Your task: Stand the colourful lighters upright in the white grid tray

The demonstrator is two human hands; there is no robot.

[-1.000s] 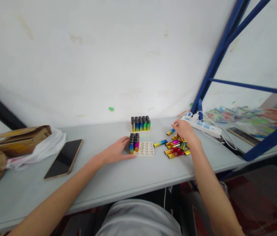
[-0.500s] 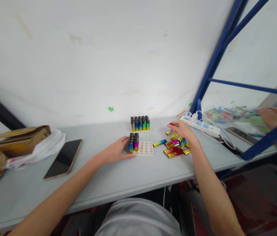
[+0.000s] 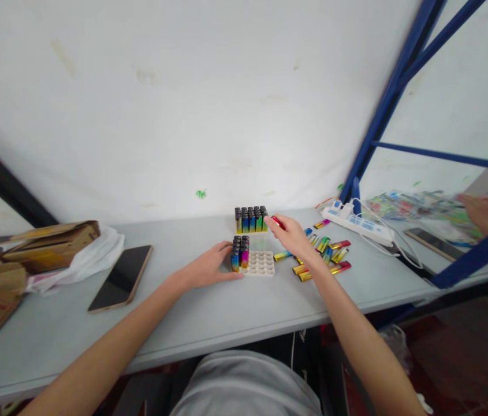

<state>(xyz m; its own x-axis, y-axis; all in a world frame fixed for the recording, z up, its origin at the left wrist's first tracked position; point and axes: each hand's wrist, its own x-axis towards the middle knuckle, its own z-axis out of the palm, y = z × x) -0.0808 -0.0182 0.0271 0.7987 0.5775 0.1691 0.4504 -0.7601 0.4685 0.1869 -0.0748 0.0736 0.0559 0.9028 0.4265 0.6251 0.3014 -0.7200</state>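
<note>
In the head view, my left hand (image 3: 204, 267) spans the left end of a white tray (image 3: 261, 264) with round holes. Its thumb lies at the front corner and its fingers reach behind upright lighters (image 3: 239, 254), metallic and black-topped, which fill the tray's left columns. My right hand (image 3: 290, 234) is closed on a red lighter (image 3: 277, 222), held above the table behind the tray's right end. My fingers partly cover it. Loose lighters (image 3: 326, 245) in gold, red, blue and green lie scattered on the right, partly behind my right forearm.
A full block of upright lighters (image 3: 250, 221) stands near the wall. At right are a power strip (image 3: 358, 223) with cables and a blue metal frame (image 3: 384, 115); beyond it show another person's hands (image 3: 484, 214). A phone (image 3: 121, 277) and cardboard boxes (image 3: 59, 245) sit left.
My right hand has moved left from the loose lighters towards the tray, carrying a red lighter. My left hand keeps its place at the tray. The view has shifted slightly.
</note>
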